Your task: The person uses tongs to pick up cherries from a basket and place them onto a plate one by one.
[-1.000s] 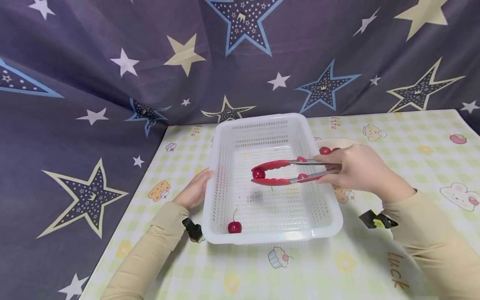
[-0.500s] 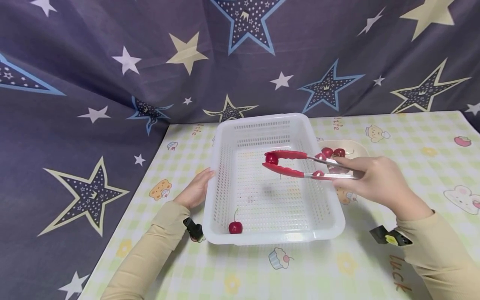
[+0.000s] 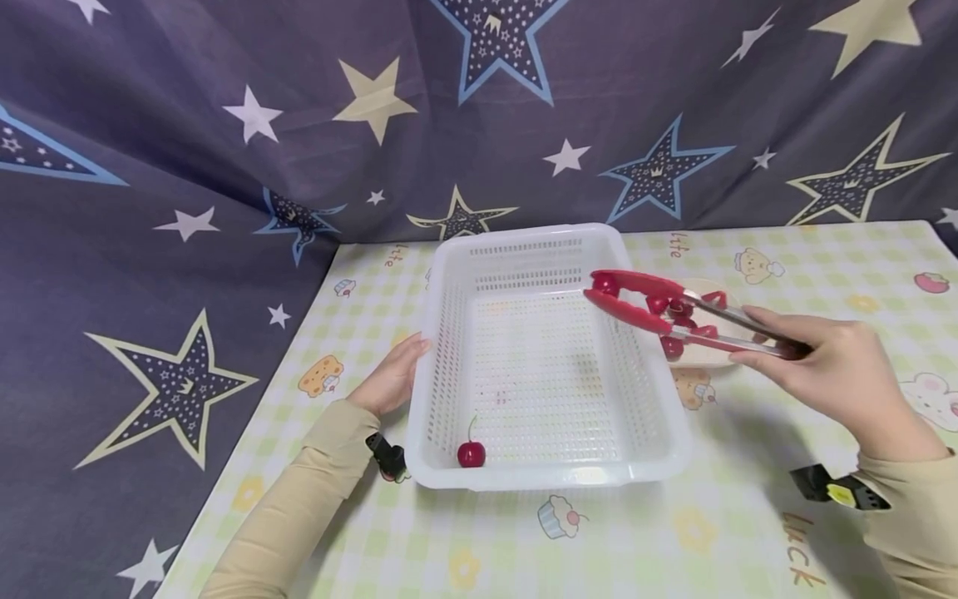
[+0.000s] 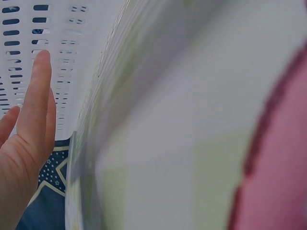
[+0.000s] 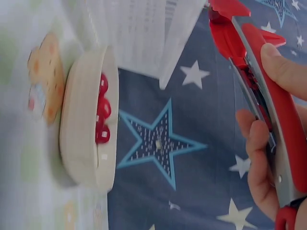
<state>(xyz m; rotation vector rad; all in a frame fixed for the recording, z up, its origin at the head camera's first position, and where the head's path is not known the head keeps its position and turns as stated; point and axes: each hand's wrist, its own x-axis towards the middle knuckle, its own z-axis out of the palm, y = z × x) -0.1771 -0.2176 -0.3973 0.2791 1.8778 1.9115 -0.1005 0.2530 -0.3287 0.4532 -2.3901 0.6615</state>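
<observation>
My right hand [image 3: 846,366] grips red-tipped metal tongs [image 3: 629,312] by their handle end. A red cherry [image 3: 606,285] is pinched between the tips, above the right wall of a white perforated basket [image 3: 546,477]. Inside that basket another cherry [image 3: 471,454], stem up, lies in the front left corner. My left hand [image 3: 389,378] rests against the basket's left side; the left wrist view shows its fingers [image 4: 41,91] straight along the wall. Right of the basket, partly behind the tongs, a cream bowl [image 5: 79,129] contains several cherries [image 5: 104,108].
A green-checked tablecloth [image 3: 599,549] with cartoon prints covers the table. Behind and to the left hangs a dark star-patterned curtain [image 3: 299,108]. The basket's right wall stands close beside the bowl.
My right hand has carried the tongs and the pinched cherry right and away from me, from over the basket's middle to its right wall. My left hand has stayed put.
</observation>
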